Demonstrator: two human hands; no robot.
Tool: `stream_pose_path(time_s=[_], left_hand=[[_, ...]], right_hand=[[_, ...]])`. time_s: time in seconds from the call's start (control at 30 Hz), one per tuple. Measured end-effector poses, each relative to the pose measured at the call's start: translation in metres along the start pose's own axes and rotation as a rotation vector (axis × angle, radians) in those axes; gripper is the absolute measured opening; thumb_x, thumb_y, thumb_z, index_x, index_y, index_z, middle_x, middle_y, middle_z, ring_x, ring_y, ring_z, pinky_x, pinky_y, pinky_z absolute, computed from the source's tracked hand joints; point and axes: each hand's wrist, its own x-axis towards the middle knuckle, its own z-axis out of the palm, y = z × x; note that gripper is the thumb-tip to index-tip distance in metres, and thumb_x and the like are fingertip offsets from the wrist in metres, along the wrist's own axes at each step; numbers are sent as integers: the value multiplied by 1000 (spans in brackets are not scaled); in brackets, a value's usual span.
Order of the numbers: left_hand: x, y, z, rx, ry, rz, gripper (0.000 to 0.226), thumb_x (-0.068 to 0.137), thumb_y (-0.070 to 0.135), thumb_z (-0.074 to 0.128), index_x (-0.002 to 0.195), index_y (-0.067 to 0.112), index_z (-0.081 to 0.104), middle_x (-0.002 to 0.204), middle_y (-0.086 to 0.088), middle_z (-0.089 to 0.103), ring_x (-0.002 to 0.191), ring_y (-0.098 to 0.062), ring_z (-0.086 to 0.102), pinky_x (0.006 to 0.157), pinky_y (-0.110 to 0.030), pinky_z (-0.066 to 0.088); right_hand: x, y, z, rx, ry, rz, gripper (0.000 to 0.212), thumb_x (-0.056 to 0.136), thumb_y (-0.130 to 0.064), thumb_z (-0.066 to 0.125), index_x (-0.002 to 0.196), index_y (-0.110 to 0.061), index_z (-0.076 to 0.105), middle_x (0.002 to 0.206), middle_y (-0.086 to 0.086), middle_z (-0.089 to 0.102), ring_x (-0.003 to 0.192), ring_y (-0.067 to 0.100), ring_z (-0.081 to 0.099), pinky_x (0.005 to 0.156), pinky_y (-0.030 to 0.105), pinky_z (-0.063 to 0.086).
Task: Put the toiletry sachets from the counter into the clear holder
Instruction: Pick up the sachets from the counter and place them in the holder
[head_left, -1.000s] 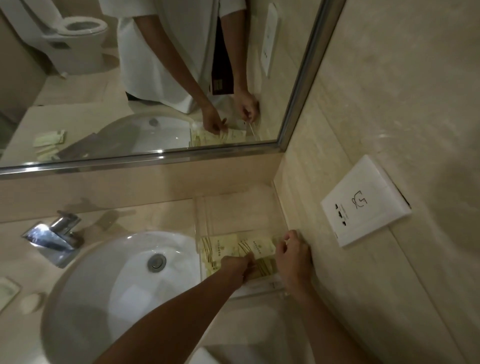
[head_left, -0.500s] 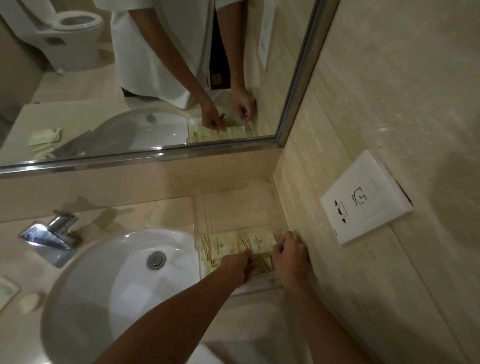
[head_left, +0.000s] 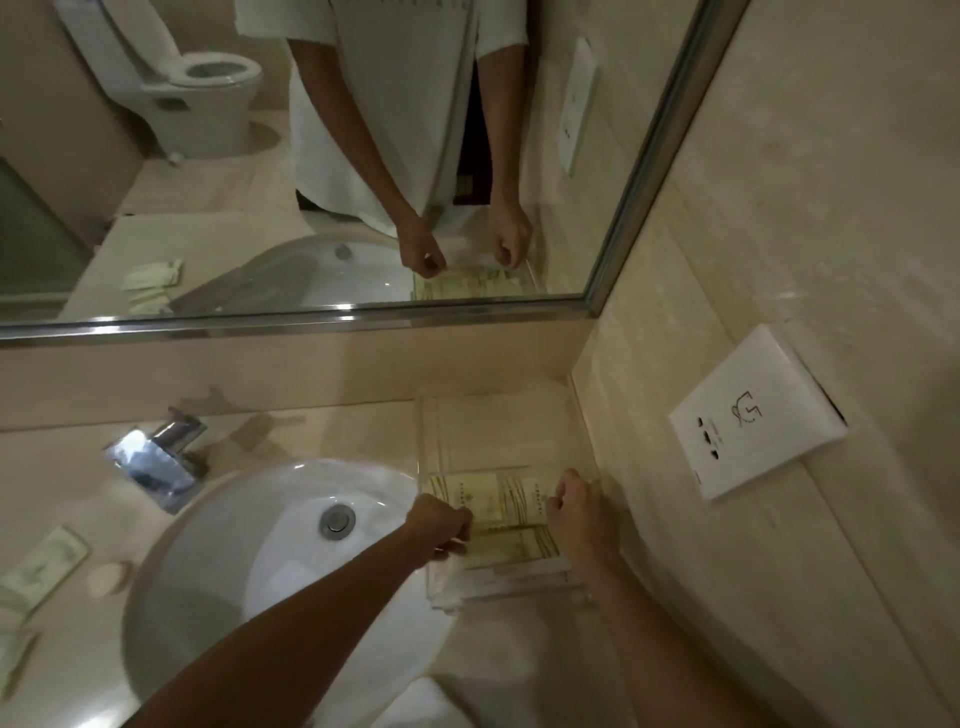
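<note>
The clear holder (head_left: 501, 592) stands on the counter in the corner, right of the sink. Several pale yellow-green sachets (head_left: 485, 501) lie inside it in overlapping rows. My left hand (head_left: 439, 527) is curled at the left edge of the sachets, fingertips pinched on them. My right hand (head_left: 576, 512) is closed on the right edge of the upper sachet, close to the side wall. More sachets (head_left: 44, 566) lie on the counter at the far left.
A white basin (head_left: 260, 561) with a chrome tap (head_left: 156, 462) fills the middle. A small bar of soap (head_left: 106, 577) sits left of it. The mirror (head_left: 311, 156) runs along the back. A white socket plate (head_left: 753, 410) is on the right wall.
My left hand has slid left to the edge of the sachets in the holder, so more of them shows. My right hand has stayed at their right edge.
</note>
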Motion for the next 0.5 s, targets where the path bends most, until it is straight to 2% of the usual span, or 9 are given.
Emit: stream_pose_path(time_s=[0.07, 0.17, 0.33, 0.5], left_hand=[[-2, -6, -30, 145, 93, 85, 15, 85, 15, 64, 84, -1, 68, 67, -6, 68, 45, -13, 60, 41, -18, 43], [-13, -20, -75, 253, 207, 157, 16, 85, 16, 64, 81, 2, 68, 69, -8, 70, 48, -15, 62, 40, -18, 43], [-41, -54, -130, 250, 343, 189, 13, 77, 11, 64, 72, -1, 67, 66, -17, 71, 46, -18, 60, 42, -17, 40], [-67, -96, -172, 224, 397, 176, 17, 80, 15, 64, 65, 8, 60, 74, -19, 73, 56, -24, 65, 54, -25, 49]], right_hand=[[2, -12, -1, -18, -66, -25, 9, 87, -23, 55, 92, -16, 57, 92, 7, 69, 87, 27, 65, 69, 34, 52], [1, -39, -4, -89, -130, -103, 12, 87, -23, 52, 94, -16, 59, 100, 7, 67, 95, 28, 64, 73, 33, 49], [-15, -89, -2, -149, -177, -260, 13, 89, -19, 49, 95, -13, 59, 100, 8, 64, 89, 26, 62, 67, 30, 45], [-44, -149, 11, -164, -244, -380, 19, 86, -20, 50, 102, -13, 59, 109, 12, 61, 102, 32, 60, 80, 34, 47]])
